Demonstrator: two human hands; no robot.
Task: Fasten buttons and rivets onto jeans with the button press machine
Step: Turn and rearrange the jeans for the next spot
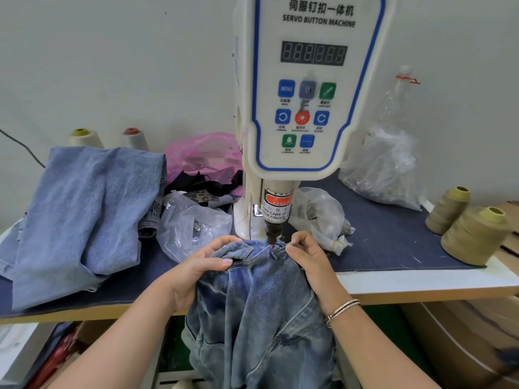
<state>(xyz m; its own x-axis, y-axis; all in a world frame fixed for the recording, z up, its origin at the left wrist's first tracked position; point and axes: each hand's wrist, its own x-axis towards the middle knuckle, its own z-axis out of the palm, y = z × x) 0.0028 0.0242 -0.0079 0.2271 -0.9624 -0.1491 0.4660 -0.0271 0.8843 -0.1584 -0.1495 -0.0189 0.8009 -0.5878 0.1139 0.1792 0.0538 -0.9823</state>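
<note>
A pair of washed blue jeans hangs over the table's front edge, its waistband lying under the punch of the white servo button machine. My left hand grips the waistband left of the punch, thumb on top. On the right, my right hand pinches the waistband close to the punch. A small red light dot shows on the denim just below the punch tip. The lower die is hidden under the cloth.
A pile of light blue jeans lies at the left. Clear plastic bags flank the machine base, a larger one stands at the back right. Thread cones stand at the right edge, a pink bag sits behind.
</note>
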